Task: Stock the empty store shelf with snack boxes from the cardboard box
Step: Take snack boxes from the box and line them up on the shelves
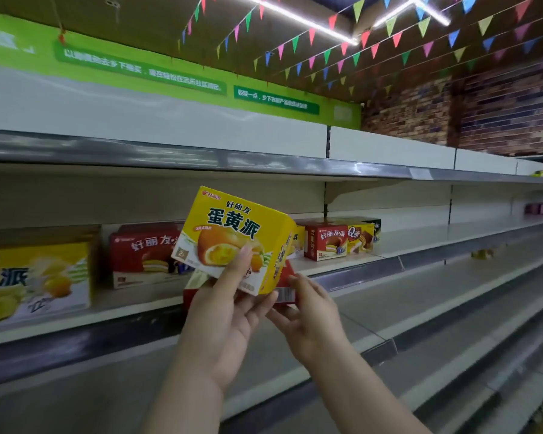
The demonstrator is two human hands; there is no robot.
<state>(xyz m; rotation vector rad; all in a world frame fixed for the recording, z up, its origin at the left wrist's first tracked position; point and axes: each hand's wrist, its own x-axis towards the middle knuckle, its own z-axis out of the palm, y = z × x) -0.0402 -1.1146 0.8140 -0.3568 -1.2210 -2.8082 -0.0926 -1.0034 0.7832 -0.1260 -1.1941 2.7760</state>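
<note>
Yellow snack box (232, 233): cardboard, cake picture on the front, held tilted in front of the shelf (342, 264), above its front edge. Left hand (223, 311) grips it from below; the thumb lies across the printed front and the fingers (261, 305) curl under the lower right corner.

Red snack box (284, 288): mostly hidden behind the yellow one, only a red side and a barcode strip showing. Right hand (311, 317) holds it at the lower edge, fingers (298, 281) curled against the barcode side. Whether the left hand also touches this box cannot be told.

Stock already on the same shelf, left to right:
- large yellow box (35, 280), at the far left, partly cut by the frame edge, front facing out.
- large red box (145, 255), just beside it, standing upright, its right end hidden by the held yellow box.
- small red box (325, 241) and small yellow-brown box (359, 238), touching side by side, right of the hands; a dark box stands behind them, too hidden to describe.

Fixtures: upper shelf (295, 166) with a grey metal front rail; green sign band (170, 76) with white lettering along the top; lower shelves (452, 314) stepping out below the hands.

Overhead: strings of coloured pennant flags (373, 42) and strip lights (301, 21). Brick-pattern wall (483, 111) at the right end.
</note>
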